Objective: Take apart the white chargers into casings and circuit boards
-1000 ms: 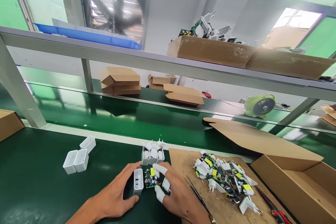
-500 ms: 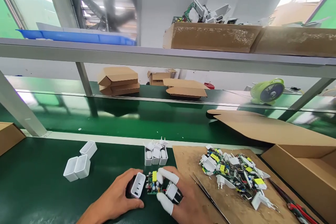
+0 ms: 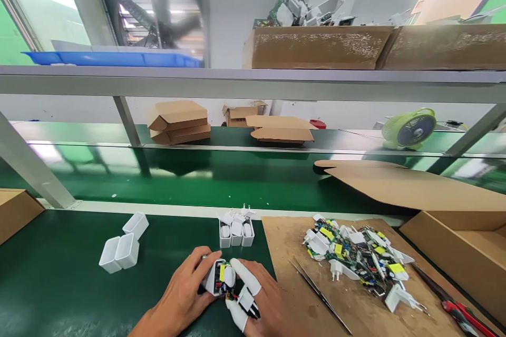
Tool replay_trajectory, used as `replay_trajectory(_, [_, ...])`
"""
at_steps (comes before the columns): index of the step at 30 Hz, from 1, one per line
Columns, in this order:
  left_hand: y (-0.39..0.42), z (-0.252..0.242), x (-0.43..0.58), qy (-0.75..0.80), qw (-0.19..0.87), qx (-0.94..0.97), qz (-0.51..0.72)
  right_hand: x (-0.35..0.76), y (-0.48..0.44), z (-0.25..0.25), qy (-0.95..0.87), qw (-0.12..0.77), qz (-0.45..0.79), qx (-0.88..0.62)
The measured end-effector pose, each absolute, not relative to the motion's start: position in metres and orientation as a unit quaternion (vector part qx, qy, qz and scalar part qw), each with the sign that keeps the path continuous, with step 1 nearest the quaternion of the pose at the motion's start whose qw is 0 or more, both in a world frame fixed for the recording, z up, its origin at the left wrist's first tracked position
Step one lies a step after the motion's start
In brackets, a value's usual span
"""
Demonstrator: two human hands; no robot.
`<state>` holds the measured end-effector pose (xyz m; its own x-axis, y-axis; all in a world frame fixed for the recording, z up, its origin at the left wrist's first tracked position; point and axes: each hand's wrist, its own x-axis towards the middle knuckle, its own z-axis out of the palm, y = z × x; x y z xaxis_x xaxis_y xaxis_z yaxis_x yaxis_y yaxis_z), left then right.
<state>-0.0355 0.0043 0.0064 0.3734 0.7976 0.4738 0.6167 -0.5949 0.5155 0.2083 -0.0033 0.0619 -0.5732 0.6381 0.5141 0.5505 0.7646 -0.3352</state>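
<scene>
My left hand [image 3: 188, 288] is wrapped round a white charger housing [image 3: 212, 277], low over the green bench. From the right, my right hand [image 3: 263, 295], with white covers on two fingers, grips a charger circuit board [image 3: 226, 275] with a yellow-topped part. A white and black piece [image 3: 247, 300] sits at the board's right end. The board's left end is at the housing's opening, partly inside it; how deep is hidden by my fingers. Just beyond stand small white housings [image 3: 236, 240] filled with white plug parts. Several open white housings [image 3: 118, 253] rest at the left.
A pile of circuit boards [image 3: 358, 253] lies on a brown board [image 3: 284, 237] at the right, with tweezers [image 3: 320, 295] and red-handled pliers [image 3: 462, 310]. An open cardboard box [image 3: 454, 242] borders it. A shelf [image 3: 237, 84] crosses above the bench.
My two hands have come together. The circuit board has moved left into the mouth of the white housing, and the housing has turned so its slotted end no longer shows.
</scene>
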Motion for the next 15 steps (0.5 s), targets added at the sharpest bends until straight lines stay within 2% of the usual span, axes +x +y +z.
replay_trajectory(15, [0.0024, 0.0116, -0.0332, 0.417, 0.132, 0.829, 0.348, 0.2079, -0.0049, 0.0645, -0.893, 0.307, 0.073, -0.321])
